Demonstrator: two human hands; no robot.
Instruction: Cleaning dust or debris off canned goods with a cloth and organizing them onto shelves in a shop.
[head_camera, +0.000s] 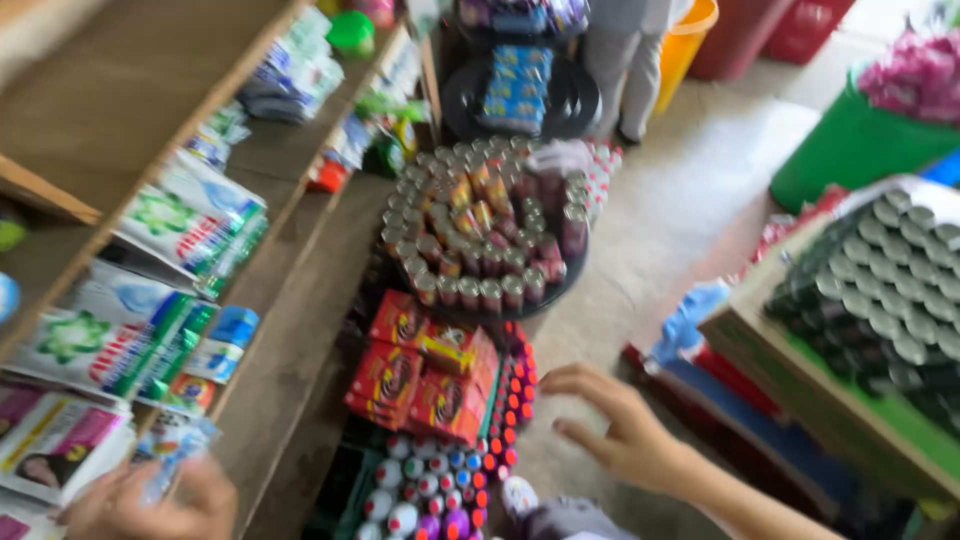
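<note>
My left hand (155, 505) is at the bottom left, closed on a small light-blue packet (172, 452) at the front of the lower wooden shelf (290, 330). My right hand (620, 425) hovers with fingers spread and nothing in it, above the floor just right of the red boxes (425, 375) and a row of red-capped bottles (510, 400). Round-topped bottles with white and purple caps (425, 495) stand in a crate below the boxes. The picture is blurred by motion.
White-and-green sachet packs (120, 330) fill the left shelves. A round tray of cans (490, 230) sits further along the aisle. A box of dark cans (880, 290) is at the right, a green tub (850, 150) behind it. A person's legs (620, 60) stand at the far end.
</note>
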